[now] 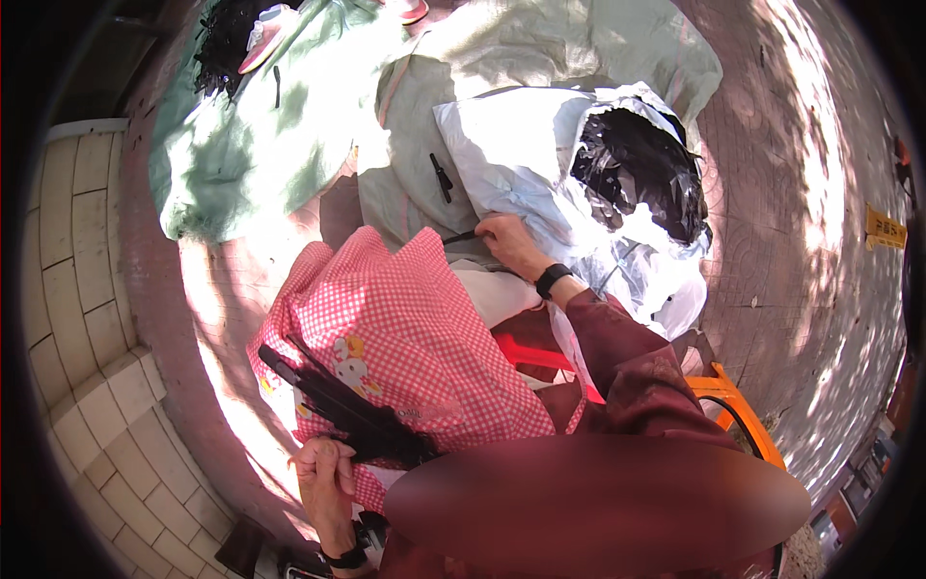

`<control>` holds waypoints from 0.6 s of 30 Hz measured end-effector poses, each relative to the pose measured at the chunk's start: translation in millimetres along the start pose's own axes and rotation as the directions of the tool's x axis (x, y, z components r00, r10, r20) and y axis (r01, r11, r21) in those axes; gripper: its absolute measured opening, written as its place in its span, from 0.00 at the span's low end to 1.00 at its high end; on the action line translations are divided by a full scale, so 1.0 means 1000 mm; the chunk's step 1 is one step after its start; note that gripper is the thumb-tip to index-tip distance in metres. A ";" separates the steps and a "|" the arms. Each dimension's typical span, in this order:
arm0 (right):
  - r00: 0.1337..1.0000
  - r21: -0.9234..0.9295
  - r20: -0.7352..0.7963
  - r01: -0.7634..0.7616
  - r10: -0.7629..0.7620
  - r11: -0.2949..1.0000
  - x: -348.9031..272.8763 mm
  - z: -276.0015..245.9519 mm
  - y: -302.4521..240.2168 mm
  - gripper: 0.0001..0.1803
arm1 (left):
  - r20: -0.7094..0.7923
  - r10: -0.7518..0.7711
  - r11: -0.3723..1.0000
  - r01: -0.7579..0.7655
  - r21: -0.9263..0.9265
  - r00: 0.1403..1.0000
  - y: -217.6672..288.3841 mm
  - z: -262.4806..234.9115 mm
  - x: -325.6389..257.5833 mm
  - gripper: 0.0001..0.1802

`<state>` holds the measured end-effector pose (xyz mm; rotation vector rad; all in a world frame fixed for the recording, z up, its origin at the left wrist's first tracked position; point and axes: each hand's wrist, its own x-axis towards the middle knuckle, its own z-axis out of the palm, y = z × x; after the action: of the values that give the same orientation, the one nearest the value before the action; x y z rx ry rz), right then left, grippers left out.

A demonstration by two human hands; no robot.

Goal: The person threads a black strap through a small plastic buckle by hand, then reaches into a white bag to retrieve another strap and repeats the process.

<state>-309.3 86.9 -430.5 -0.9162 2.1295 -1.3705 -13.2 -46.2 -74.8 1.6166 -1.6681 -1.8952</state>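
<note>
A red-and-white checked apron (434,338) with a cartoon figure covers my lap. Across it lies a bundle of long black sticks (333,396), with a dark, stringy mass at its lower end. Beside that end, my left hand (326,475) is closed, its fingers curled at the bundle's edge. Farther off, my right hand (514,247) pinches a thin black stick (461,237) next to a white plastic sack (511,145). The sack's torn mouth shows crumpled black plastic (641,174). Another small black stick (441,179) rests on the pale cloth just beyond.
Pale green sheeting (231,164) spreads over the paved ground. At the far left are a black heap (222,48) and another person's shoe (270,37). An orange frame (743,410) stands near my right side. A tiled wall edge (82,232) runs along the left.
</note>
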 end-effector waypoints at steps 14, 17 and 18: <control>0.999 -0.131 -0.041 -0.034 0.028 0.991 0.052 0.059 -0.006 0.15 | -0.138 -0.052 0.983 0.075 0.166 0.989 0.021 0.015 0.001 0.18; 0.963 -0.121 -0.150 -0.242 0.223 0.963 0.091 0.063 -0.012 0.17 | -0.129 -0.060 0.986 0.079 0.145 0.990 0.021 0.014 0.004 0.18; 0.923 -0.167 -0.178 -0.370 0.341 0.914 0.100 0.067 -0.008 0.19 | -0.123 -0.059 0.987 0.076 0.139 0.991 0.021 0.013 0.005 0.18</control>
<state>-329.7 -30.2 -451.9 -0.4678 2.4301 -1.0834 -36.2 -49.5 -64.1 1.8226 -1.7575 -1.7053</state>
